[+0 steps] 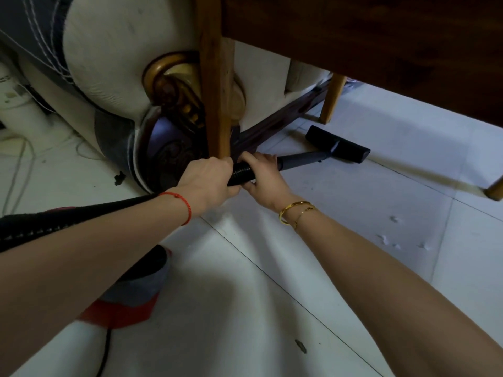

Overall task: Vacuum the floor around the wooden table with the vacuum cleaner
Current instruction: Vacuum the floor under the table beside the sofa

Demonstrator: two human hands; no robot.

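Down on the white tiled floor (340, 213), the vacuum cleaner's black floor head (337, 144) lies flat under the wooden table (353, 36), between the near table leg (217, 104) and a lighter leg (333, 97) farther back. A grey tube (302, 159) runs from the head back to the black ribbed hose (242, 174), and both hands hold it there. The right hand (265, 176) grips the hose where it meets the tube, fingers curled over the top and thumb beneath. The left hand (208, 179) wraps around the hose just behind it, the two hands nearly touching, right beside the foot of the near table leg. The hose carries on under the left forearm toward the left edge of the view. A red string (181, 206) circles the left wrist; gold bracelets (295, 213) sit on the right wrist. Below the left arm, the vacuum's red and grey body (130, 297) rests on the floor, partly hidden. Behind the table leg stands a white upholstered sofa (117, 55) with carved dark wood and gold trim. Small white scraps (392, 239) lie on the tiles to the right, and a dark fleck (300, 346) sits nearer the camera
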